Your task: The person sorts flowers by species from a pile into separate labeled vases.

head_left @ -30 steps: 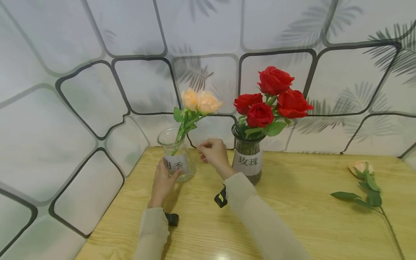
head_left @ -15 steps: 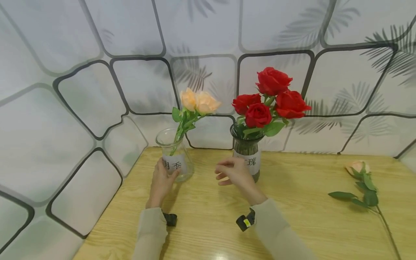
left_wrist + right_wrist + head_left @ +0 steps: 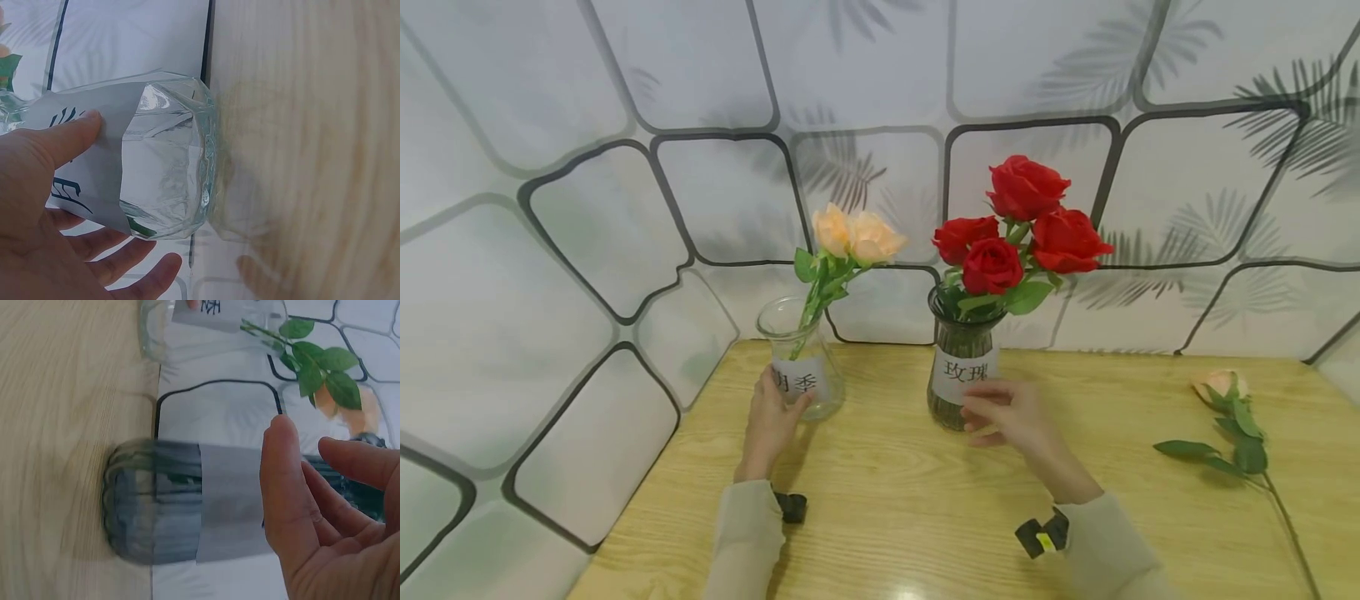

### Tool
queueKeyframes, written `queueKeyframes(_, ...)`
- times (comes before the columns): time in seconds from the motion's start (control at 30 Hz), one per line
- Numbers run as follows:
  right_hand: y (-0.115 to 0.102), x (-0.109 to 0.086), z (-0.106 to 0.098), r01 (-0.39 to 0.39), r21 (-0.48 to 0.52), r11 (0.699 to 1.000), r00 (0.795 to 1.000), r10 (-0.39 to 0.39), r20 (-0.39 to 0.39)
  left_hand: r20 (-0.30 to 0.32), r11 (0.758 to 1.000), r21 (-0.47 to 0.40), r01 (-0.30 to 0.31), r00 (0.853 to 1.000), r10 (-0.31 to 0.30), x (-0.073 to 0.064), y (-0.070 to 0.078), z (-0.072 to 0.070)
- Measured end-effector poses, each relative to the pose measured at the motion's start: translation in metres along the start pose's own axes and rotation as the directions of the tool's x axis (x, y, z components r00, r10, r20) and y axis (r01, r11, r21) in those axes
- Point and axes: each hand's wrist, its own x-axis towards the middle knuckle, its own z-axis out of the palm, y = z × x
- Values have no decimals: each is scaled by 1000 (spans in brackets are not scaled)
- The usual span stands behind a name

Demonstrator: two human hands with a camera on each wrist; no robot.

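Note:
On the left of the table, a clear glass vase (image 3: pixel 827 402) with a white paper label stands upright, holding peach roses (image 3: pixel 859 237) on green stems. My left hand (image 3: pixel 771 423) holds its lower part from the left; in the left wrist view the thumb lies on the label (image 3: pixel 100 156) and the fingers reach around the side. My right hand (image 3: pixel 1011 417) carries nothing, its fingers loosely bent, in front of a dark glass vase (image 3: pixel 946 400) of red roses (image 3: pixel 1026 187). Whether it touches that vase is unclear. Its thumb and fingers are apart in the right wrist view.
A single peach rose (image 3: pixel 1225 385) with green leaves and a long stem lies at the right of the wooden table (image 3: pixel 880 500). Behind the vases rises a patterned wall covering (image 3: pixel 880 75), which continues along the left side.
My right hand has moved right and toward me, from beside the clear vase to in front of the dark vase. The left hand stays on the clear vase.

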Motion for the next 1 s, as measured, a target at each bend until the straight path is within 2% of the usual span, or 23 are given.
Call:
queueKeyframes(0.3,7,-15,-44,-18,-71,997,998,13,-62,-4,1000,2,0,1000,0,0,1,0)
queueKeyframes(0.5,9,-23,-77,-49,-85,995,995,41,-95,1,1000,1,4,1000,-4,0,0,1)
queueKeyframes(0.8,21,-36,-129,-97,-31,995,985,92,-145,-1,1000,-15,-7,1000,7,-3,0,-1)
queueKeyframes(1.0,26,-48,-166,-83,46,995,980,90,-177,-3,1000,-15,-16,1000,16,-2,0,0)
